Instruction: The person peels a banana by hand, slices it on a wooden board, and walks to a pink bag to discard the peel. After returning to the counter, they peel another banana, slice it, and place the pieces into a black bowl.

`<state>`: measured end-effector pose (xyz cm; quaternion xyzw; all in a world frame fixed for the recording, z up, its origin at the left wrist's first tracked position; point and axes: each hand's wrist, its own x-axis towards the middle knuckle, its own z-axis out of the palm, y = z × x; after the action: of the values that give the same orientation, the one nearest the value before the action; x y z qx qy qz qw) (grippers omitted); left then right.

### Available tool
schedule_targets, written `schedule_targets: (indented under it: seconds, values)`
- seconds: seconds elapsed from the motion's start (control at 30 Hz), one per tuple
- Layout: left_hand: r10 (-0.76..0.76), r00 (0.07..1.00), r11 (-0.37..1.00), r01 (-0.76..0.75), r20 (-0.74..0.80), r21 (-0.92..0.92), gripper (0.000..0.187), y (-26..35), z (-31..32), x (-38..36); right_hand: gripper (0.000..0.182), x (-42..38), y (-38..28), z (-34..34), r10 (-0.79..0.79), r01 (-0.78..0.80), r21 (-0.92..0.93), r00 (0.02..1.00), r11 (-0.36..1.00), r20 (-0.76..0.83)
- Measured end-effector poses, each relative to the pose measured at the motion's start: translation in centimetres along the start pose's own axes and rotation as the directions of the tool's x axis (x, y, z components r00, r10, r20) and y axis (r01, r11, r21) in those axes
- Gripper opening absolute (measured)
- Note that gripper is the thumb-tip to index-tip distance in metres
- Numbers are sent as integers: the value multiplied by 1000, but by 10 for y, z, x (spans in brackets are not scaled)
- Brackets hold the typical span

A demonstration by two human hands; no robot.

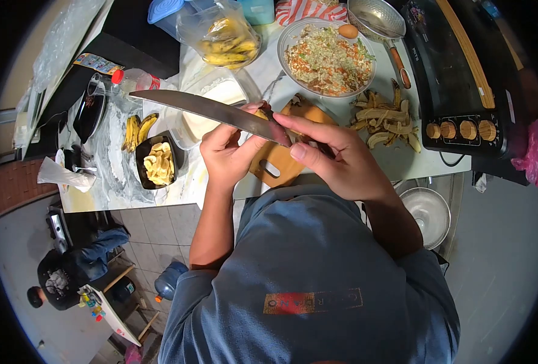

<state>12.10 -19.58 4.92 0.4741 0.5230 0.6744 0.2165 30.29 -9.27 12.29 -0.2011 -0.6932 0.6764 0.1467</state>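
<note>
My right hand (336, 151) is closed around the handle end of a large kitchen knife (196, 111), whose broad blade points left across my hands. My left hand (229, 151) is closed on a purple-skinned sweet potato (276, 132) with some yellow flesh showing, partly hidden behind the blade. The right index finger reaches over to touch it. Beneath the hands lies a wooden cutting board (284, 164) with a slot handle. Left of it stands a black bowl (140, 161) of pale yellow slices (158, 164), beside a clear tub (181, 130) holding something white.
Shredded vegetables and an egg (348, 31) fill a large bowl (285, 60). Peels (381, 118) lie near a black stove (463, 115). Bananas (137, 130) rest at left; more are bagged (226, 51). A pan (375, 21) stands behind. Another person (69, 276) is at lower left.
</note>
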Motion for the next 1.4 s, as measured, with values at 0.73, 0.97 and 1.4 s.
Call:
schedule_targets:
  seconds: [0.73, 0.97, 1.4]
  values:
    - [-52, 998, 998, 53, -26, 41, 40, 10, 3, 4, 45, 1, 10, -2, 68, -82, 321, 996, 943, 54]
    - [-57, 998, 995, 58, -7, 79, 40, 11, 1, 3, 47, -2, 10, -4, 49, -65, 241, 996, 968, 72]
    - [-19, 999, 997, 16, 44, 75, 39, 14, -3, 6, 46, -5, 8, -3, 64, -73, 192, 997, 979, 51]
